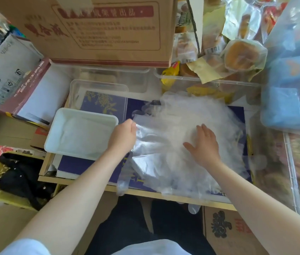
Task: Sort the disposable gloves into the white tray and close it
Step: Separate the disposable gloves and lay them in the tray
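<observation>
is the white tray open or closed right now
Open. The white tray has no lid on it, and its inside shows a thin layer of gloves. A clear lid lies behind it.

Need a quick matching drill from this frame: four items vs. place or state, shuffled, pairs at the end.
Items:
1. white tray
2. clear lid
3. left hand
4. right hand

States:
A. flat on the glove pile
B. pinches a glove edge
C. empty, behind the tray
D. open, some gloves inside

Pairs: 1-D, 2-C, 3-B, 4-A
</observation>
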